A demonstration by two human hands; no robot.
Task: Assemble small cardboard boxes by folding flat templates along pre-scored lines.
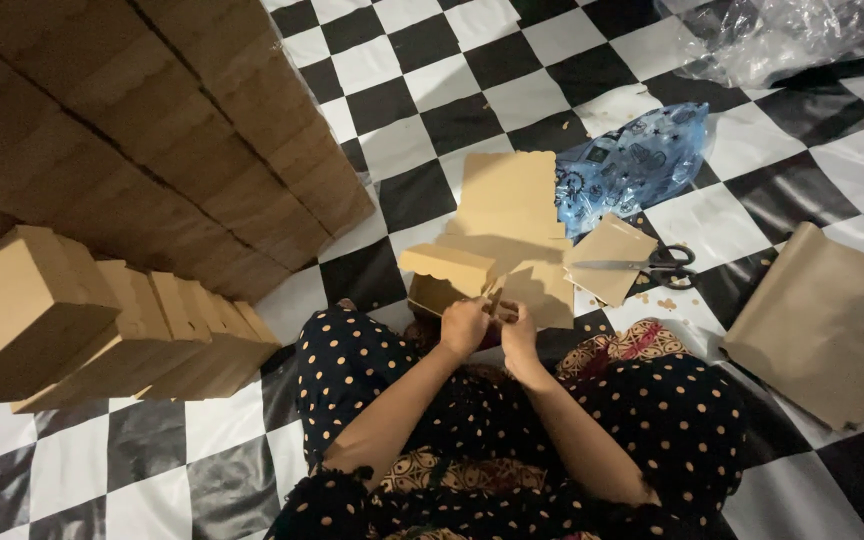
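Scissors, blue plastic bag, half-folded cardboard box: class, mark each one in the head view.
Scissors (652, 264): head view, on the blades near the pivot.
Blue plastic bag (637, 160): head view, its middle.
Half-folded cardboard box (449, 268): head view, its raised flap.

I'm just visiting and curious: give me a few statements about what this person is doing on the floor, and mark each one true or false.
1. Both hands, the left hand and the right hand, are on a half-folded cardboard box. True.
2. The scissors are in the right hand. False: they lie on the floor, right of the flat cardboard sheets.
3. The floor is checkered black and white. True.
4. The finished boxes are stacked on the person's right. False: they lie in a row on the left.
5. A blue plastic bag lies beyond the scissors. True.
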